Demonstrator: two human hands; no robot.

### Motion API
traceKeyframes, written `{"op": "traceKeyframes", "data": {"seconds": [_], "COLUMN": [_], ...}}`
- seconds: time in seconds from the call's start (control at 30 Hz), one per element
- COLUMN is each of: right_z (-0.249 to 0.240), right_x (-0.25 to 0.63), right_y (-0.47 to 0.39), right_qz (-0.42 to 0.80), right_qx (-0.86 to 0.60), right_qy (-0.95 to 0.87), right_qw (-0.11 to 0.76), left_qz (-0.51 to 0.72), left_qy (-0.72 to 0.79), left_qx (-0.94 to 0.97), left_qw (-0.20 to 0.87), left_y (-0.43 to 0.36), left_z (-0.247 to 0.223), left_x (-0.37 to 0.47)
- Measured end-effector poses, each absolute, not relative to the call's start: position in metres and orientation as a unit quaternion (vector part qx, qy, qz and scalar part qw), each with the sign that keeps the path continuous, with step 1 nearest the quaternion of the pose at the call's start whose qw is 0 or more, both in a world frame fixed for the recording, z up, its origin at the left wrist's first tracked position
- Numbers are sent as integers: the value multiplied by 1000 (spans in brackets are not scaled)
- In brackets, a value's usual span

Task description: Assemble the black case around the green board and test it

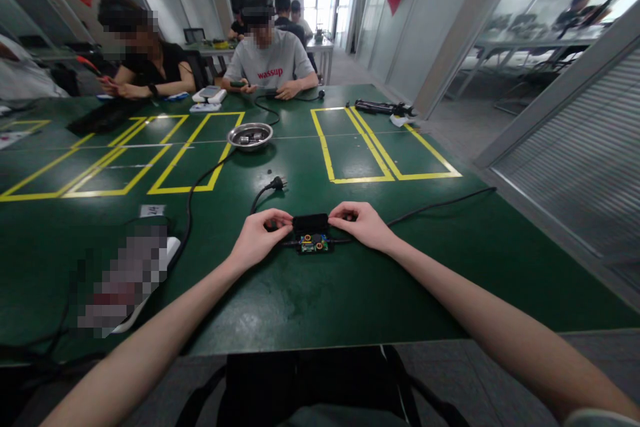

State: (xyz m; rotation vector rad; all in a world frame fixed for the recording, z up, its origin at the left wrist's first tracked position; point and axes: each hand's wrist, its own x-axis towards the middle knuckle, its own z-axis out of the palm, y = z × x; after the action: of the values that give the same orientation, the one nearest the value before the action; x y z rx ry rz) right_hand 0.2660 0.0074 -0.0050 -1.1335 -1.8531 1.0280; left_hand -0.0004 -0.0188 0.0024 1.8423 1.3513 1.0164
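Note:
Between both hands a black plastic cover (310, 223) is held by its two ends. My left hand (260, 235) pinches its left end between thumb and fingers, and my right hand (363, 225) pinches the right end the same way. Just in front of me, below the cover, lies an open black casing with a circuit board (314, 244) showing copper-coloured coils. Black cables leave the casing on both sides. Beyond my left hand lies a black power plug (277, 183) on its cord. Whether cover and casing touch cannot be made out.
On the green table (250, 313) stands a metal bowl (250, 137) with small metal parts. A pixelated device (130, 277) lies at the left. A black tripod (383, 108) is at the far right. Two people sit across the table, handling things. Yellow tape (363, 180) marks rectangles.

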Motion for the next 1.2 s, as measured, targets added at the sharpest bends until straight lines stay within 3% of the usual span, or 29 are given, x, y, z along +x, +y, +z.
{"op": "traceKeyframes", "data": {"seconds": [0.43, 1.2], "right_z": [-1, 2], "right_x": [268, 269], "right_y": [6, 4], "right_qz": [408, 425], "right_qx": [-445, -434], "right_qy": [-713, -713], "right_qw": [357, 349], "left_qz": [405, 404], "left_qy": [488, 487], "left_qx": [639, 637], "left_qw": [435, 440], "left_y": [-20, -21], "left_z": [2, 5], "left_x": [1, 1]}}
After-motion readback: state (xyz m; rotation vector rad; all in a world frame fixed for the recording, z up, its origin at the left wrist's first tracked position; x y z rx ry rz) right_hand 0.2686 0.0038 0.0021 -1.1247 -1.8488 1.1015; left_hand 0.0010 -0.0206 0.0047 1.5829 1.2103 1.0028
